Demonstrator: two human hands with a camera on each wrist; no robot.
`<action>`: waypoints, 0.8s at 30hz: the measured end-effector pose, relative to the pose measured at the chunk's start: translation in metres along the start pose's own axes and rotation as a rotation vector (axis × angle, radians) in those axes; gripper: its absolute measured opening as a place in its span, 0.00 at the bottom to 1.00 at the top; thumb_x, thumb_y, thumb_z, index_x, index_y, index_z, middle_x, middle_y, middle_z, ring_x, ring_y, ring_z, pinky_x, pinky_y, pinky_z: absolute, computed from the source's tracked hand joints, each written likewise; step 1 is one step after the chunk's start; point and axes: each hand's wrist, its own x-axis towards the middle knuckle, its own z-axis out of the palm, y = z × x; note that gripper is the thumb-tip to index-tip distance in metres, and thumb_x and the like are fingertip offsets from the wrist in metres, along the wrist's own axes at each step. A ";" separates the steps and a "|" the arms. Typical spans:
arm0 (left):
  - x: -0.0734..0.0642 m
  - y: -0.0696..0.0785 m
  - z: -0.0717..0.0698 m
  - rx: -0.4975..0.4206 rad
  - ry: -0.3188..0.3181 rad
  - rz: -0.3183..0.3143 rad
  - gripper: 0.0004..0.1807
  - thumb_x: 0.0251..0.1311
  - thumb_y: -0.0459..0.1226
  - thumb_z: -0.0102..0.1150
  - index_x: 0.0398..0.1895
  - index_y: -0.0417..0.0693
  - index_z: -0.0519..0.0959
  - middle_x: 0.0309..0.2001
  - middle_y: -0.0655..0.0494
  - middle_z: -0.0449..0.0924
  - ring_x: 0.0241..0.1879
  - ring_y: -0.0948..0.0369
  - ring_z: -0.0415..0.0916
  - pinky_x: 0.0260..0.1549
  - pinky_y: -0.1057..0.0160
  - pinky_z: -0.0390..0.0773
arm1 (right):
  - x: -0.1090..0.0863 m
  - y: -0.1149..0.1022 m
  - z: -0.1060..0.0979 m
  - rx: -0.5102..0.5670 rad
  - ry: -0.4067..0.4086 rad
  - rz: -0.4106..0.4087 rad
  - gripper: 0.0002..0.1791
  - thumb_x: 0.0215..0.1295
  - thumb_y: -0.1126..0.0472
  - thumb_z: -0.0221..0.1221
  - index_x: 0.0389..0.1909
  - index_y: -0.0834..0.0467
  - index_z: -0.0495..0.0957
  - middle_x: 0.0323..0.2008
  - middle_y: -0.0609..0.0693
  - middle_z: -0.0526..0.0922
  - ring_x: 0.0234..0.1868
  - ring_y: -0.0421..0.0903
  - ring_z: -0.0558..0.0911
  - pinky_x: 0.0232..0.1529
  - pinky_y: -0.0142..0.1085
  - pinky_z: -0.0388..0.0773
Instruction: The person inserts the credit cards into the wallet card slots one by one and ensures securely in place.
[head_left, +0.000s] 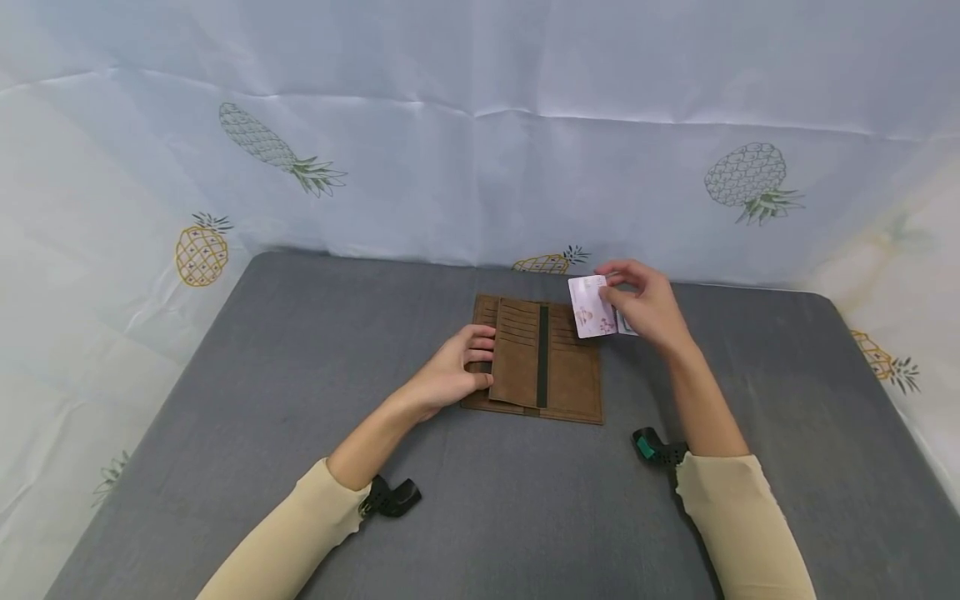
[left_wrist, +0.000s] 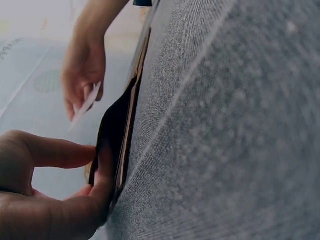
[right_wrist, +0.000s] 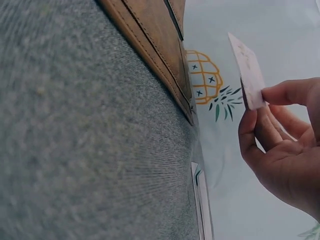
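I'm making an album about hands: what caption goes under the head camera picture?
Left hand holding an open brown wallet, right hand pinching a pale pink card, above a grey tabletop.

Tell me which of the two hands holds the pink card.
The right hand: it pinches the pale pink card. The left hand instead holds the raised inner flap of the brown wallet.
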 end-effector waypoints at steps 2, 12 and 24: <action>0.000 0.000 0.000 -0.006 0.001 -0.002 0.41 0.70 0.22 0.58 0.84 0.44 0.58 0.80 0.39 0.63 0.79 0.43 0.66 0.72 0.43 0.74 | 0.000 0.001 0.001 -0.002 -0.009 0.010 0.17 0.76 0.65 0.61 0.62 0.62 0.82 0.49 0.58 0.85 0.34 0.36 0.83 0.37 0.27 0.77; 0.000 0.003 0.002 -0.024 0.000 -0.013 0.42 0.70 0.21 0.57 0.85 0.44 0.56 0.81 0.39 0.62 0.80 0.43 0.64 0.74 0.42 0.72 | 0.002 0.001 0.006 0.003 -0.067 0.044 0.18 0.76 0.64 0.61 0.63 0.66 0.79 0.49 0.63 0.85 0.33 0.33 0.84 0.41 0.30 0.85; 0.001 0.000 0.001 -0.018 0.004 -0.004 0.41 0.70 0.22 0.57 0.84 0.44 0.56 0.80 0.39 0.62 0.80 0.42 0.65 0.75 0.41 0.71 | 0.003 0.005 0.011 -0.058 -0.112 0.035 0.16 0.75 0.66 0.62 0.60 0.66 0.79 0.45 0.66 0.88 0.34 0.49 0.86 0.36 0.33 0.78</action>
